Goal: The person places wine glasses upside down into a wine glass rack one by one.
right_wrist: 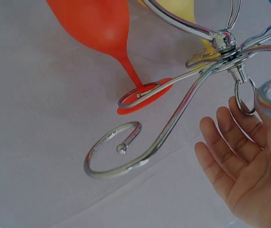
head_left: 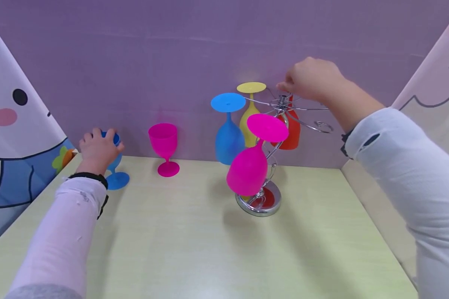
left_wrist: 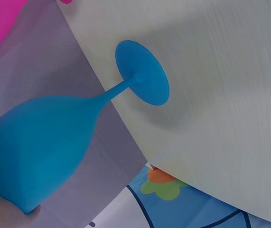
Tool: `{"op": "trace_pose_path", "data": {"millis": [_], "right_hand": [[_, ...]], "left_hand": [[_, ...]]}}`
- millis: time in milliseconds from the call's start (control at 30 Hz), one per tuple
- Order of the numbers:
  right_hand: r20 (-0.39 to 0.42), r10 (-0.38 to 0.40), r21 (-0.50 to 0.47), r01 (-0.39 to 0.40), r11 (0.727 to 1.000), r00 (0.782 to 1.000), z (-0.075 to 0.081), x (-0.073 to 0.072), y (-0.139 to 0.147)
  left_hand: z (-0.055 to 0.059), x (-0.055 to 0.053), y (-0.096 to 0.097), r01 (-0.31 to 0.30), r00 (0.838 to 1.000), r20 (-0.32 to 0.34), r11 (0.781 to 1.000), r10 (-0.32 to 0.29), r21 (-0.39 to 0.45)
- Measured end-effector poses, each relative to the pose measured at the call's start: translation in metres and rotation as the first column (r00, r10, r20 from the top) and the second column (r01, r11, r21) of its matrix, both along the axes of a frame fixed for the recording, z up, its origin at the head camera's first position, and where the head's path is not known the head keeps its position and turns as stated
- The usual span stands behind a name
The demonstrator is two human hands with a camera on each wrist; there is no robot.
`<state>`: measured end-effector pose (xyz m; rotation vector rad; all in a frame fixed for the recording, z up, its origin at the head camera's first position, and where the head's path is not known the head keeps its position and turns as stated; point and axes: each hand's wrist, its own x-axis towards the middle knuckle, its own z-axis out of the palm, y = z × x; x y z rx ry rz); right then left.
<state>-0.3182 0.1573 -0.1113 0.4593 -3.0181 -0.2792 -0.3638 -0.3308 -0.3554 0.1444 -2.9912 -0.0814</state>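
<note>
Goblet in blue, far left: the left hand grips its bowl near the rim from above! The left wrist view gives us bowl, stem and foot, partly masked from the head camera (foot touching the table? I can't tell). Next, an upright pink goblet. Then, upside down on a chrome stemware rack, a light-blue goblet, a second pink goblet, a yellow goblet, a red goblet. The right hand pinches the top ring, clear only from the right wrist!
</note>
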Motion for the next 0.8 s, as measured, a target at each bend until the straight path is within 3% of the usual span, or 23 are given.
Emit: {"op": "trace_pose_path", "data": {"millis": [100,267,800], "right_hand": [[0.005,-0.012,0.008,0.012,1.000,1.000,-0.001,0.000,0.000],[0.005,-0.026,0.011,0.026,1.000,1.000,-0.004,0.001,0.001],[-0.032,-0.029,0.032,0.030,0.999,0.999,-0.002,0.006,0.001]], "left_hand": [[0.001,0.002,0.001,0.002,1.000,0.003,1.000,-0.002,0.007],[0.020,0.026,0.016,0.015,1.000,0.019,0.999,-0.016,0.036],[0.023,0.030,0.018,0.020,1.000,0.009,1.000,-0.021,0.016]]}}
